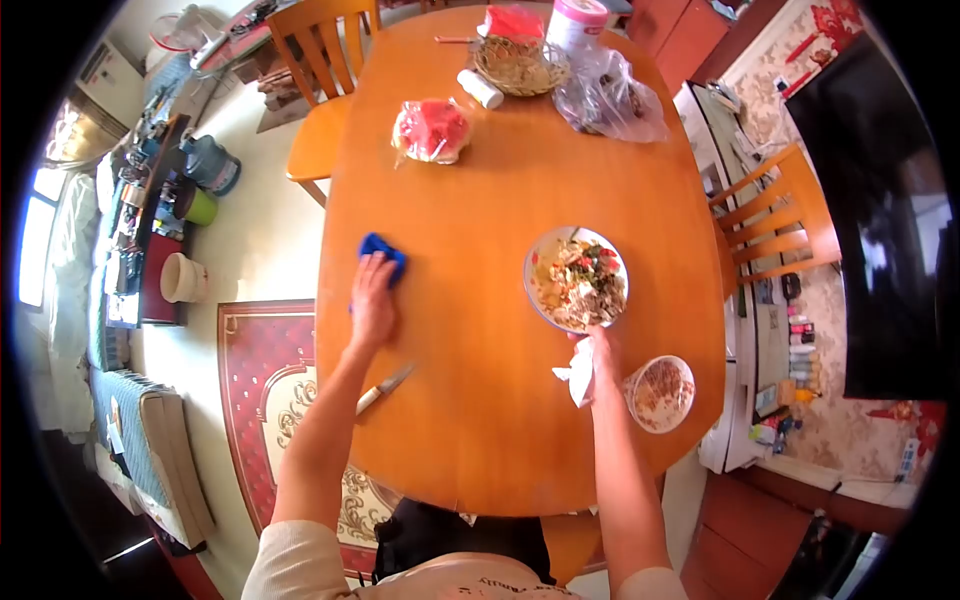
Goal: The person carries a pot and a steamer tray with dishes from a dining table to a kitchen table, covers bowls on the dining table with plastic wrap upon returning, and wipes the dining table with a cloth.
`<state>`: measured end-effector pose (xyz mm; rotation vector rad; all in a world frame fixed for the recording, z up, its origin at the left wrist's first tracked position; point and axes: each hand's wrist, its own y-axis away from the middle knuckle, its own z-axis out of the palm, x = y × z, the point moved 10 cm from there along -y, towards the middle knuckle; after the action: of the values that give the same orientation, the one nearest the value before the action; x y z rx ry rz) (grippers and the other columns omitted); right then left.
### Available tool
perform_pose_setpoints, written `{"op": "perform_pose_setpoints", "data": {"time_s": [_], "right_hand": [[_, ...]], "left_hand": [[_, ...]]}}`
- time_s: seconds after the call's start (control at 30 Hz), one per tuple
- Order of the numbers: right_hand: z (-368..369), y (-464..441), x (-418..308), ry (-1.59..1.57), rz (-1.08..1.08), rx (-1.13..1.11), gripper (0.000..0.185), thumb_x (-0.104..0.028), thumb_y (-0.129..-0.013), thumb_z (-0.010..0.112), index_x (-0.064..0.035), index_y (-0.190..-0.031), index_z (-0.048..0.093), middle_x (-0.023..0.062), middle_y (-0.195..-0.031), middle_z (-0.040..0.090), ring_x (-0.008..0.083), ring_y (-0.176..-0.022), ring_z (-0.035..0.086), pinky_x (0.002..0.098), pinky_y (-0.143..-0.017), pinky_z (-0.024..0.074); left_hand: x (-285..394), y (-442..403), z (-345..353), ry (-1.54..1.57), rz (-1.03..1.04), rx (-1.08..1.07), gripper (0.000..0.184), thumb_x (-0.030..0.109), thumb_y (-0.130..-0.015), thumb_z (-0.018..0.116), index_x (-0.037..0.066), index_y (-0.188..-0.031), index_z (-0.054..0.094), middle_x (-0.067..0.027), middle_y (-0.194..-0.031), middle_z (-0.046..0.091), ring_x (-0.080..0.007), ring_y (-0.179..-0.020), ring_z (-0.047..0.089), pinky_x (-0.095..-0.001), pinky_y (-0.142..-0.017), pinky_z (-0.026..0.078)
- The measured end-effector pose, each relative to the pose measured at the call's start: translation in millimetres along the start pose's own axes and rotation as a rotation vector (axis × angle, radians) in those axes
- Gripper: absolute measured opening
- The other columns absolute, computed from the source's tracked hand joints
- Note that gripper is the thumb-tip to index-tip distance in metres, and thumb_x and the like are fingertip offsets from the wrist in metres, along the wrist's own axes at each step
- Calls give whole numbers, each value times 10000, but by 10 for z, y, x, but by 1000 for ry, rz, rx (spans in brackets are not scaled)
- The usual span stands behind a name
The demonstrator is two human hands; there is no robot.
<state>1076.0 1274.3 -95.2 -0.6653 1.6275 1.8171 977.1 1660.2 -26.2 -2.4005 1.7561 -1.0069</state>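
My left hand (373,305) presses a bunched blue cloth (383,250) onto the left side of the wooden table, its fingers over the cloth. My right hand (602,350) is closed around a crumpled white tissue (577,376), with its fingertips at the near rim of a white bowl (531,300). Mixed food scraps (580,285) fill this bowl. Close beside my right wrist stands a white tub (660,395) with brown residue inside. A knife (385,388) with a pale handle lies near my left forearm.
Farther back on the wooden table (480,200) are a plastic-wrapped red and white item (433,130), a wicker basket (515,70), a white bottle (480,89), a filled plastic bag (610,95) and a pink-lidded canister (577,22). Wooden chairs (775,215) stand around the table.
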Motion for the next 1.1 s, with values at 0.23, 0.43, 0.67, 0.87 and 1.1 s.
{"op": "perform_pose_setpoints", "data": {"time_s": [0.23, 0.43, 0.67, 0.87, 1.1], "right_hand": [[-5, -97, 21, 4, 58, -78, 243, -250, -805, 568, -10, -824, 601, 44, -619, 561, 104, -441, 461, 254, -378, 360], [-100, 307, 41, 54, 157, -180, 248, -278, -840, 608, -34, -881, 620, 48, -720, 619, 78, -506, 474, 212, -423, 368], [-777, 2054, 628, -452, 311, -293, 241, -218, -873, 491, -57, -695, 475, 36, -621, 484, 94, -479, 424, 225, -416, 346], [-1113, 2572, 1960, -696, 387, -274, 149, -89, -797, 458, -68, -658, 410, 104, -760, 532, 129, -491, 430, 246, -413, 346], [-1209, 2458, 2335, -815, 238, -315, 90, -22, -713, 460, -99, -724, 413, 95, -669, 520, 156, -485, 441, 273, -429, 355]], "left_hand": [[1806, 602, 827, 133, 249, -307, 463, 9, -678, 522, 45, -1138, 554, -122, -1287, 463, -325, -1264, 340, -424, -1033, 300], [2500, 1576, 858, 407, 231, -483, 468, -11, -663, 527, 87, -1119, 570, -105, -1281, 457, -318, -1142, 427, -410, -934, 380], [2202, 1012, 665, 662, 275, -366, 480, -91, -650, 528, 64, -1103, 567, -177, -1186, 516, -363, -972, 512, -424, -857, 426], [2578, 938, 1155, 258, 542, -497, 494, 44, -723, 513, 76, -1215, 498, -140, -1362, 381, -313, -1264, 336, -441, -994, 318], [2918, 1818, 825, 534, 717, -731, 445, -45, -677, 545, 63, -1109, 574, -137, -1249, 489, -317, -1122, 463, -407, -928, 392]]}}
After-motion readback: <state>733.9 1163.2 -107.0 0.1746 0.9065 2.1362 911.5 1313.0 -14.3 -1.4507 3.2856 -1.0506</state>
